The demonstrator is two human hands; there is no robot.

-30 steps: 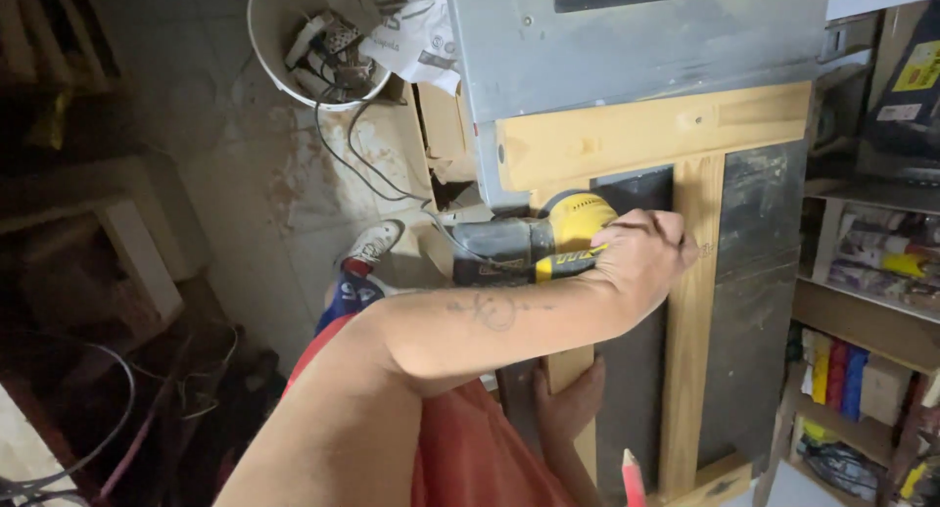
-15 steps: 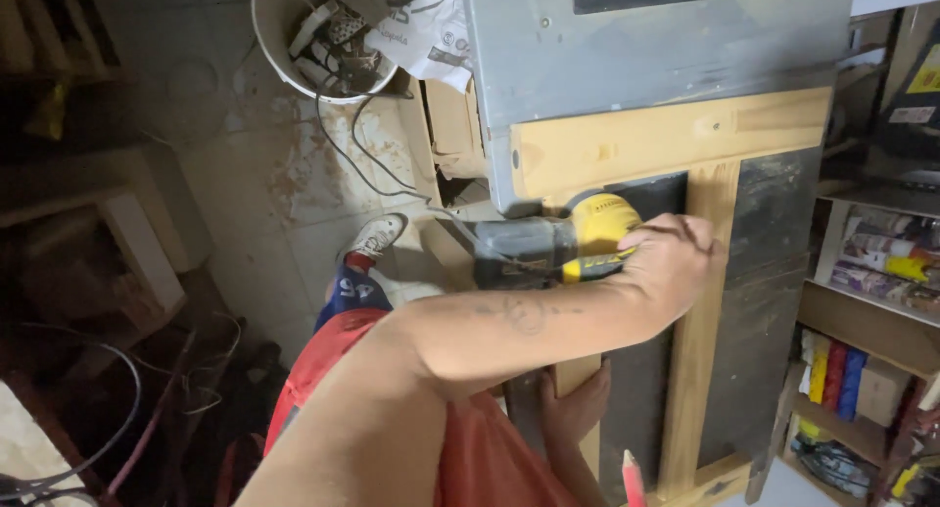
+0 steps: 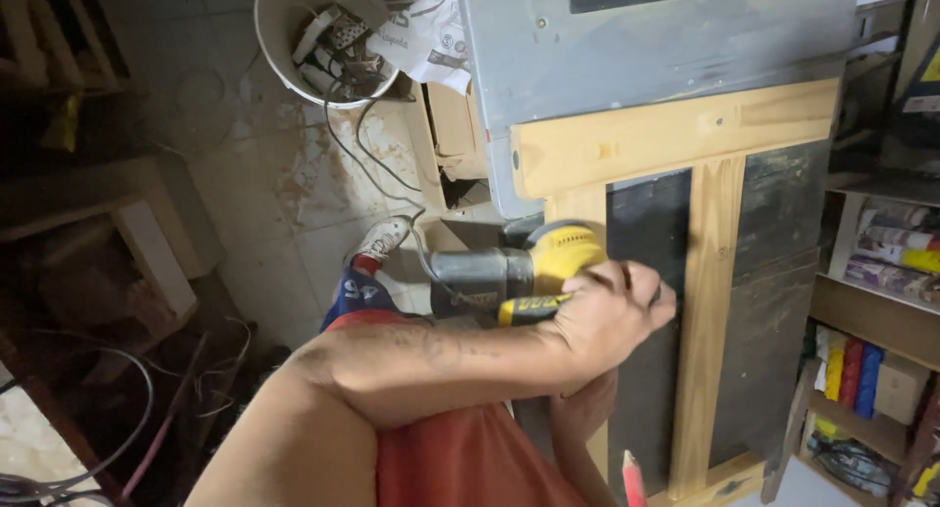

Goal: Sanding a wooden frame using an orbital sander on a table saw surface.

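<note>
My left hand [image 3: 609,316] grips a yellow and grey corded power tool [image 3: 529,267] and presses it against the left post of a pale wooden frame [image 3: 676,135] with dark panels [image 3: 646,223]. My left forearm crosses the view from the lower left. My right hand [image 3: 585,421] shows only partly below that forearm, resting against the frame's left post. A red pencil [image 3: 633,480] points up beside it; whether the hand holds it is hidden. My red shorts [image 3: 470,463] and one shoe [image 3: 380,241] are below.
A grey metal cabinet [image 3: 646,47] stands behind the frame. A white bucket [image 3: 323,37] of cables and parts sits on the tiled floor, with the tool's cord [image 3: 377,164] trailing past it. Shelves with coloured boxes [image 3: 862,370] are at right; wooden crates and loose wires lie at left.
My left hand and the tool have slid a little down the post, away from the frame's top rail. The view has shifted slightly.
</note>
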